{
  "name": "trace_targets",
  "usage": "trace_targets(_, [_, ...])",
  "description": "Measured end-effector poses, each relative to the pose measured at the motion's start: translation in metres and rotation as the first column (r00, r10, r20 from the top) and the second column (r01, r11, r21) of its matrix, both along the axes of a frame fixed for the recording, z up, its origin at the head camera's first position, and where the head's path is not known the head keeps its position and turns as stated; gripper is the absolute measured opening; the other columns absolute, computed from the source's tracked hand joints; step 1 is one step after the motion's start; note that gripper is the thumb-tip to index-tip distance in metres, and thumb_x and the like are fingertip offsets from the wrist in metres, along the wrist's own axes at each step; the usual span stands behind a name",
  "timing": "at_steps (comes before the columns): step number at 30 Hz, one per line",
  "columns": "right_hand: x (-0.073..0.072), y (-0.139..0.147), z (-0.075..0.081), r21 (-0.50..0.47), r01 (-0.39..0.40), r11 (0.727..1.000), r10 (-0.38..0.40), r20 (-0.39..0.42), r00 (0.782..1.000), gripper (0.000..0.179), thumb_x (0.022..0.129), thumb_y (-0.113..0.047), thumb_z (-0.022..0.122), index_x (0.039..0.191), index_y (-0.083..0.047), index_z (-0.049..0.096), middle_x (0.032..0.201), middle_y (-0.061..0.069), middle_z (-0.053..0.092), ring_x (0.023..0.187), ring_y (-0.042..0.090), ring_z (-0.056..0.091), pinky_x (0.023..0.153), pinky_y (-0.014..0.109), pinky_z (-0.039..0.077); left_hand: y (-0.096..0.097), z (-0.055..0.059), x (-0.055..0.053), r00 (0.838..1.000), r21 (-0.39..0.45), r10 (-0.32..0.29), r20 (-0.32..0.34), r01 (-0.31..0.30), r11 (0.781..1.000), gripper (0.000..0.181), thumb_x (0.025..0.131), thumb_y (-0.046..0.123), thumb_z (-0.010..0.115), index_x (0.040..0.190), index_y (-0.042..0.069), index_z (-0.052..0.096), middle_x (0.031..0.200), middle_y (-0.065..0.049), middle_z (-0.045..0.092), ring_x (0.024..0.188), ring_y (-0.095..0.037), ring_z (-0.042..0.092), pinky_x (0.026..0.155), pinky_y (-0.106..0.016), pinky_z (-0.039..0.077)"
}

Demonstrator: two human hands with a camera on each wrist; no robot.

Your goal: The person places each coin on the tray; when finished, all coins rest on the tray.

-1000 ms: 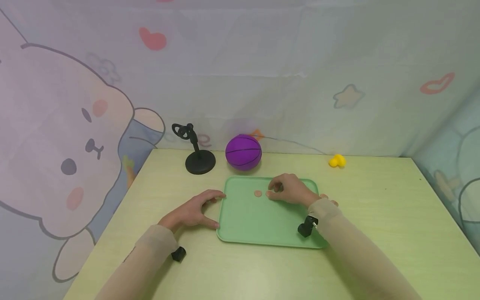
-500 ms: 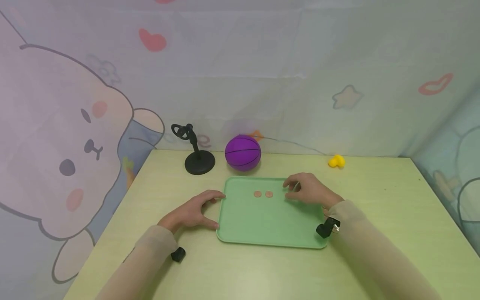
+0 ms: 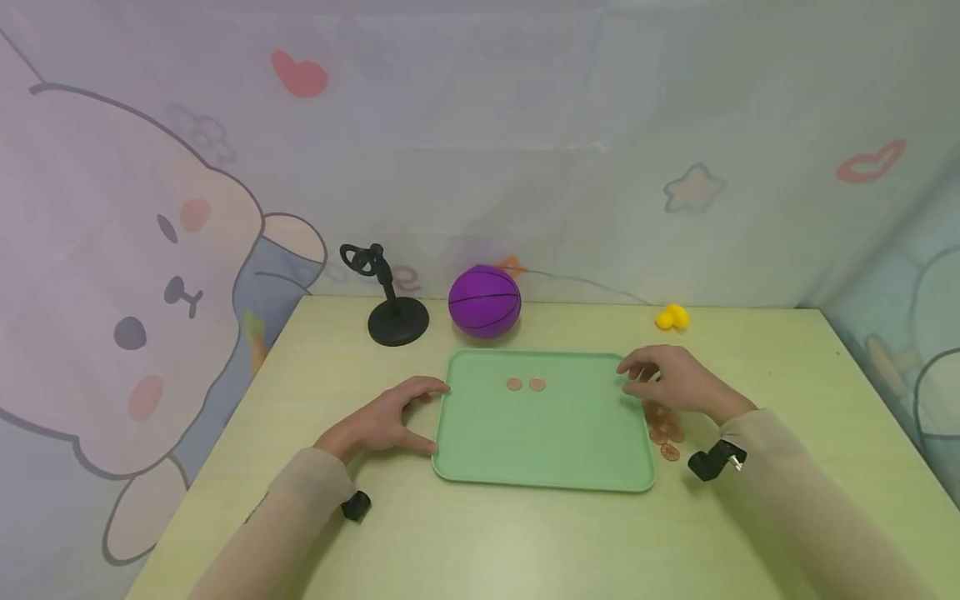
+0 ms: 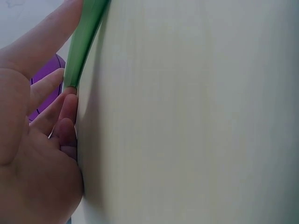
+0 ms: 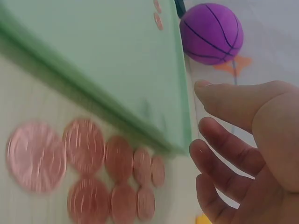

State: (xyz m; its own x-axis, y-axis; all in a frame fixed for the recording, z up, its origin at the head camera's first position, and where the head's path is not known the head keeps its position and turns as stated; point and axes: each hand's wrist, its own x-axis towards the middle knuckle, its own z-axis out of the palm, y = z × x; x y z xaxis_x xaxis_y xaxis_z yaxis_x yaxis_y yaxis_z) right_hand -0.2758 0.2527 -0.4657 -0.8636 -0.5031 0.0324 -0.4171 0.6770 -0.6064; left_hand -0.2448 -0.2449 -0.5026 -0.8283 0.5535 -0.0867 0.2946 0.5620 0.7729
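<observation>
A light green tray (image 3: 543, 437) lies on the table, with two copper-coloured coins (image 3: 526, 384) side by side near its far edge. My left hand (image 3: 381, 425) touches the tray's left edge with thumb and fingertips spread apart; in the left wrist view the thumb lies along the green rim (image 4: 84, 46). Over the tray's right edge hovers my right hand (image 3: 678, 382), its fingers loosely bent and nothing between them. Below it on the table, several more copper coins (image 3: 663, 427) lie beside the tray; the right wrist view shows these coins (image 5: 86, 147) in rows, close to the rim.
Behind the tray sits a purple ball (image 3: 484, 302) with black basketball lines. To its left stands a black stand (image 3: 397, 322) with a round base. A small yellow object (image 3: 672, 317) lies at the back right, before a printed cloth backdrop (image 3: 525, 125).
My right hand has drawn back from the second coin on the tray and moved right, over the tray's right edge, uncovering the coins there. The left hand has stayed in place.
</observation>
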Motion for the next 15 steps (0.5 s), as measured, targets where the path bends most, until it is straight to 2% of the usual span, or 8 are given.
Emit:
trace_targets(6, [0.005,0.027,-0.001,0.030,0.052,0.998,-0.053,0.013,0.999,0.021,0.096,-0.022,0.079,0.112,-0.010,0.078,0.094,-0.004,0.072,0.089,0.016,0.067,0.075,0.031,0.055,0.000,0.001,0.000,1.000,0.004,0.005,0.009,-0.005,1.000,0.092,0.072,0.031,0.100,0.151,0.023,0.054,0.157,0.003,0.046,0.136,-0.025,0.048,0.123,-0.049,0.032])
trace_targets(10, [0.009,0.042,-0.004,0.049,0.068,0.996,-0.070,0.042,0.997,0.016,0.095,-0.017,0.079,0.109,-0.009,0.078,0.095,-0.002,0.073,0.088,0.017,0.067,0.075,0.030,0.055,0.000,0.001,0.001,1.000,0.007,0.005,0.017,-0.005,1.000,0.092,0.072,0.030,0.099,0.151,0.022,0.053,0.157,0.003,0.045,0.136,-0.025,0.047,0.123,-0.049,0.032])
trace_targets(15, [0.009,0.055,-0.012,0.045,0.027,0.999,-0.030,0.077,0.997,0.018,0.092,-0.007,0.079,0.110,-0.007,0.078,0.102,0.002,0.076,0.090,0.017,0.069,0.079,0.029,0.057,0.001,0.001,0.001,1.000,0.010,0.007,0.017,-0.008,1.000,0.092,0.072,0.029,0.099,0.151,0.022,0.053,0.157,0.002,0.045,0.136,-0.025,0.048,0.123,-0.049,0.032])
